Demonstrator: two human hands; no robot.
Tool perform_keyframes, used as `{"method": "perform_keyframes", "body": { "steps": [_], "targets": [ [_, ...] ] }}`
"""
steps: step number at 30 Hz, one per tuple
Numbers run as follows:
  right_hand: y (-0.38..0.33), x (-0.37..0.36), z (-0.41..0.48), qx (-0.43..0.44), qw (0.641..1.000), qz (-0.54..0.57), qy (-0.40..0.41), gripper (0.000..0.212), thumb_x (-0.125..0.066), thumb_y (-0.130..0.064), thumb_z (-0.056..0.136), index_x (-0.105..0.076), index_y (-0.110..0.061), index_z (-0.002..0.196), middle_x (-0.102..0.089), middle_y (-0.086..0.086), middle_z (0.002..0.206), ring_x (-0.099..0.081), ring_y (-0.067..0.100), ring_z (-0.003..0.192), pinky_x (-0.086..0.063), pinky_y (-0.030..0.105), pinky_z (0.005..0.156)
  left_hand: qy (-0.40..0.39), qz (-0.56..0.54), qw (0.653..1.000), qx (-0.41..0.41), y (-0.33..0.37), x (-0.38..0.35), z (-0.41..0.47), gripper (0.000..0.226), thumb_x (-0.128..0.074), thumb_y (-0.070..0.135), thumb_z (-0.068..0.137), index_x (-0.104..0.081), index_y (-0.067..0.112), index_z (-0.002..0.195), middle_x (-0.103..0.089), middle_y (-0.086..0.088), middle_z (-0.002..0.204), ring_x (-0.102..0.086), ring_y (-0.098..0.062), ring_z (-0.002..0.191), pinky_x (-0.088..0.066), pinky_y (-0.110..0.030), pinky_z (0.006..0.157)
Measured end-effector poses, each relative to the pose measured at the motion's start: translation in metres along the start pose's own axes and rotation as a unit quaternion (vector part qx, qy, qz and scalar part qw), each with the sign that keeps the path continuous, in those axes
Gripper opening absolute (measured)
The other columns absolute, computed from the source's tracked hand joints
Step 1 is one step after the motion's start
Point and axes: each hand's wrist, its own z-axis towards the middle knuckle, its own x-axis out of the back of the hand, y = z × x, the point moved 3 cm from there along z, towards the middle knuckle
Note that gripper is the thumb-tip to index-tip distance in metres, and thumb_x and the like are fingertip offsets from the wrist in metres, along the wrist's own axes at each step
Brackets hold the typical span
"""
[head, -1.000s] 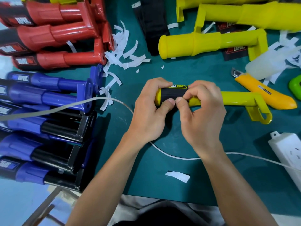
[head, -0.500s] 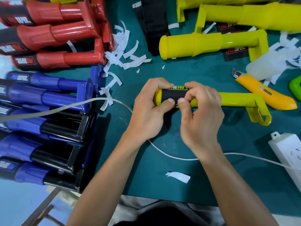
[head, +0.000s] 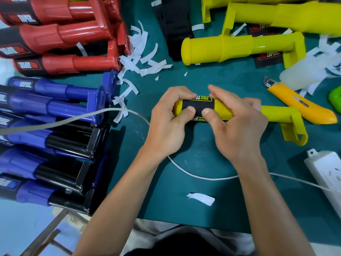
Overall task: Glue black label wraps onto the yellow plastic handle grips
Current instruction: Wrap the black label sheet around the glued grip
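A yellow handle grip (head: 276,112) lies across the green mat, its bracket end pointing right. A black label wrap (head: 198,106) with yellow lettering goes round its left, thick end. My left hand (head: 169,124) curls round that end, thumb pressing on the black wrap. My right hand (head: 238,124) grips the handle just right of the wrap, its thumb pressed on the wrap beside the left thumb. Bare yellow handle grips (head: 230,47) lie at the back. A stack of black label wraps (head: 171,24) lies at the top centre.
Red handles (head: 60,34) and blue handles (head: 46,111) with black labels are piled at the left. White backing strips (head: 142,58) litter the mat. A yellow utility knife (head: 302,106), a white power strip (head: 328,174) and a white cable (head: 203,177) lie at the right and front.
Both hands turned the handle, so more of the black wrap faces up. My right fingers opened out over the top, and both thumbs now press side by side on the wrap.
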Motion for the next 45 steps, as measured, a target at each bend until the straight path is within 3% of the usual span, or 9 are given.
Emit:
{"method": "perform_keyframes", "body": {
  "steps": [2,5,11,15,20,24,32,40,45],
  "targets": [
    [0.001,0.000,0.000,0.007,1.000,0.018,0.009,0.031,-0.071,-0.034,0.094,-0.074,-0.033,0.126,-0.073,-0.016,0.120,-0.045,-0.002,0.096,-0.037,0.026,0.085,-0.002,0.002,1.000,-0.004,0.000,0.001,0.000,0.025,-0.061,-0.002,0.087,-0.065,0.012,0.107,-0.064,0.000,0.114,-0.061,-0.020,0.107,-0.051,-0.043,0.094],
    [0.005,0.000,-0.002,0.020,0.999,0.035,0.020,0.026,-0.070,-0.026,0.095,-0.076,-0.033,0.120,-0.064,-0.026,0.119,-0.044,-0.021,0.105,-0.039,0.028,0.088,-0.013,0.003,1.000,-0.008,0.000,0.002,0.000,0.023,-0.062,-0.001,0.089,-0.065,0.013,0.107,-0.064,0.001,0.112,-0.062,-0.016,0.105,-0.052,-0.040,0.091],
    [0.010,0.002,-0.002,0.020,0.998,0.051,0.020,0.022,-0.072,-0.020,0.095,-0.079,-0.033,0.111,-0.062,-0.031,0.116,-0.049,-0.022,0.103,-0.038,0.027,0.090,-0.057,0.041,0.997,-0.037,0.003,0.011,0.004,0.019,-0.069,0.011,0.093,-0.067,0.016,0.111,-0.067,-0.001,0.113,-0.063,-0.016,0.100,-0.048,-0.027,0.089],
    [0.007,0.001,-0.002,0.020,0.998,0.051,0.020,0.022,-0.067,-0.022,0.098,-0.077,-0.037,0.111,-0.054,-0.042,0.116,-0.049,-0.019,0.099,-0.039,0.030,0.090,-0.108,0.169,0.977,-0.073,0.001,0.009,0.004,0.058,-0.086,0.017,0.074,-0.061,0.026,0.125,-0.062,0.015,0.120,-0.058,-0.002,0.111,-0.041,-0.014,0.095],
    [0.010,0.006,-0.006,0.034,0.997,0.070,-0.015,0.033,-0.057,-0.011,0.100,-0.075,-0.024,0.124,-0.067,-0.014,0.131,-0.055,-0.005,0.124,-0.036,0.030,0.107,-0.072,0.171,0.977,-0.108,-0.003,0.007,0.005,0.065,-0.092,0.005,0.068,-0.065,0.021,0.126,-0.062,0.012,0.122,-0.059,-0.002,0.113,-0.041,-0.014,0.098],
    [0.009,0.013,-0.015,0.054,0.998,0.030,0.005,0.057,-0.051,0.004,0.081,-0.069,-0.009,0.134,-0.061,-0.005,0.140,-0.043,0.010,0.144,-0.019,0.034,0.128,-0.071,0.177,0.974,-0.124,-0.003,0.002,0.006,0.065,-0.092,0.007,0.071,-0.064,0.020,0.128,-0.059,0.011,0.127,-0.056,0.002,0.117,-0.040,-0.014,0.101],
    [0.017,0.015,-0.004,0.067,0.996,-0.063,-0.012,0.062,-0.062,0.011,0.076,-0.066,-0.007,0.135,-0.067,0.009,0.133,-0.053,0.026,0.124,-0.035,0.049,0.119,-0.083,0.189,0.969,-0.135,-0.005,0.002,0.014,0.063,-0.088,0.010,0.075,-0.060,0.020,0.130,-0.054,0.014,0.129,-0.053,0.002,0.117,-0.040,-0.016,0.099],
    [0.016,0.022,0.010,0.022,1.000,-0.001,0.001,0.031,-0.070,-0.026,0.093,-0.076,-0.014,0.120,-0.074,0.003,0.116,-0.059,0.022,0.112,-0.039,0.037,0.102,-0.088,0.201,0.966,-0.139,-0.005,0.002,0.015,0.061,-0.088,0.009,0.077,-0.060,0.017,0.130,-0.056,0.010,0.130,-0.052,0.002,0.119,-0.040,-0.017,0.101],
    [0.012,0.022,0.020,0.043,0.998,-0.047,-0.031,0.033,-0.073,-0.032,0.089,-0.078,-0.013,0.116,-0.076,0.005,0.115,-0.066,0.031,0.108,-0.048,0.053,0.094,-0.092,0.197,0.967,-0.135,-0.005,0.002,0.016,0.061,-0.088,0.010,0.077,-0.060,0.019,0.131,-0.057,0.008,0.131,-0.054,-0.002,0.119,-0.042,-0.019,0.101]
  ]
}}
